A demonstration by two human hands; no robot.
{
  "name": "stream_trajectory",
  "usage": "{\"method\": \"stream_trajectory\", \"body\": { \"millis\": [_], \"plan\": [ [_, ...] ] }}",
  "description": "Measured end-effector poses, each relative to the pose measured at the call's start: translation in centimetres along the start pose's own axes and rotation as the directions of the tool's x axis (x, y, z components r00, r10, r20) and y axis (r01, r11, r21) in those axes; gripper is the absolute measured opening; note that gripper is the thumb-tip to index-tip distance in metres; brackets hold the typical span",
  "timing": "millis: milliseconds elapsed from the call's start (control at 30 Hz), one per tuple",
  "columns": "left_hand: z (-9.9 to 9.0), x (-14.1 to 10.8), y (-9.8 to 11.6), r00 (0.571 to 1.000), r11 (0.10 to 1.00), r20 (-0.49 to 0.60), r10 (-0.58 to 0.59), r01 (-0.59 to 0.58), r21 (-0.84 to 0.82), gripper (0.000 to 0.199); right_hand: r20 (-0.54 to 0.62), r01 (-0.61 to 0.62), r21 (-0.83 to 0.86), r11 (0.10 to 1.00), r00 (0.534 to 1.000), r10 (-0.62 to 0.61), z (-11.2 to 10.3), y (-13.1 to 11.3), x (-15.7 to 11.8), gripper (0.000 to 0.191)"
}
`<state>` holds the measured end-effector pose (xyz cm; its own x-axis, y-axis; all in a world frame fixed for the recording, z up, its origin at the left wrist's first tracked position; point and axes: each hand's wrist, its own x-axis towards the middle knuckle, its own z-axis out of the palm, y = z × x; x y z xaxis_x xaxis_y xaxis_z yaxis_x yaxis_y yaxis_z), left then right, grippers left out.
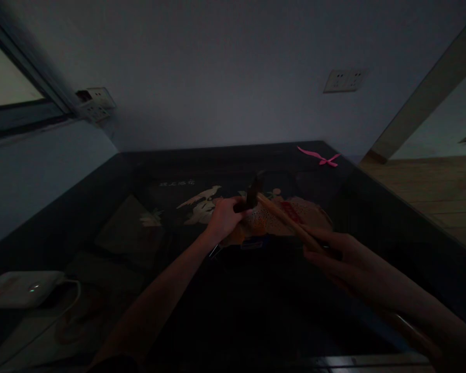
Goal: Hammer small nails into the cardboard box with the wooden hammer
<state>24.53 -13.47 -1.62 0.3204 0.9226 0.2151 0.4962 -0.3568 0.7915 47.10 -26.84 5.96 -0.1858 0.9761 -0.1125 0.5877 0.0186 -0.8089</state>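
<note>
The scene is dim. My right hand (334, 248) is closed round the wooden handle of a hammer (283, 216), which slants up and left to a dark head. At that head, my left hand (227, 215) has its thumb and fingers closed about the lower end. Beneath both lies a flat printed package (270, 225) in orange and tan, with a red label, on the dark table (225, 305). My left hand covers part of the package. A thin shiny strip shows below the left wrist, too dark to name.
A pink ribbon (322, 159) lies at the table's far right corner. On the left sits a white device (25, 290) with a cable. Wall sockets (344, 81) are on the wall behind, and more sockets (97, 103) at the left. A bird picture (205, 196) decorates the tabletop.
</note>
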Motion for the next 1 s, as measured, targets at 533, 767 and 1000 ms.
{"method": "stream_trajectory", "body": {
  "millis": [533, 767, 1000],
  "plan": [
    [0.04, -0.24, 0.23, 0.998, 0.999, -0.028, 0.052, -0.051, 0.018, 0.005, -0.010, 0.000, -0.009, 1.000, 1.000, -0.001, 0.02, 0.62, -0.55, 0.058],
    [-0.12, -0.23, 0.52, 1.000, 0.999, -0.013, -0.001, 0.001, 0.050, 0.012, -0.053, -0.003, -0.044, 0.999, 0.999, 0.001, 0.56, 0.73, -0.20, 0.055],
    [0.00, -0.31, 0.22, 1.000, 1.000, -0.019, 0.001, -0.001, 0.005, 0.009, 0.005, -0.014, -0.022, 1.000, 1.000, 0.015, 0.18, -0.09, -0.52, 0.058]
  ]
}}
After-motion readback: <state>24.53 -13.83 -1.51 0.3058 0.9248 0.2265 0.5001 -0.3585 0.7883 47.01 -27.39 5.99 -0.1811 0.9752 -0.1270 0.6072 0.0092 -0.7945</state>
